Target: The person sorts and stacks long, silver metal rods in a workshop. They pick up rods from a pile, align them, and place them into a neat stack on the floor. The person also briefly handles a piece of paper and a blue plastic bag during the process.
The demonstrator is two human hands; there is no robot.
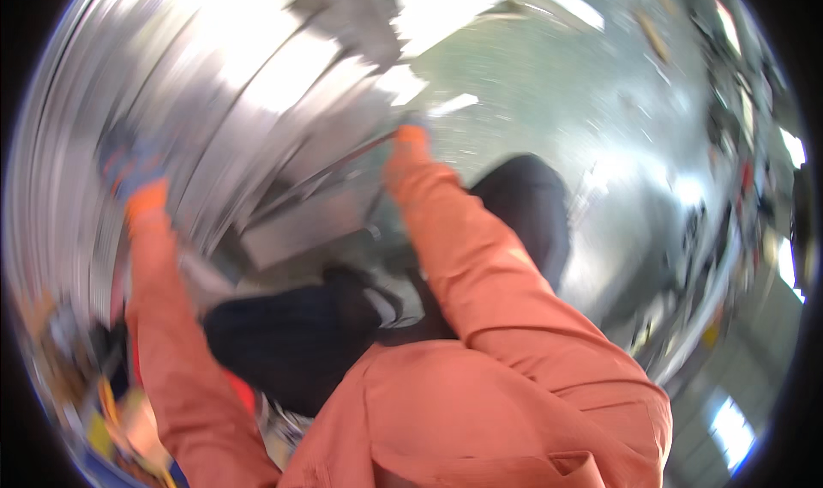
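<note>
Heavy motion blur throughout. Left hand (129, 175) in a blue glove and right hand (410, 138), orange-sleeved, both rest against stacked grey metal panels (300, 222) at upper left; grip of either cannot be told. A thin rod (343, 158) runs beside the right hand.

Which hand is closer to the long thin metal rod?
The right hand. It sits right at the end of the thin metal rod, though blur hides whether it holds it. The left hand is far off to the left, by the big silver metal sheets.
</note>
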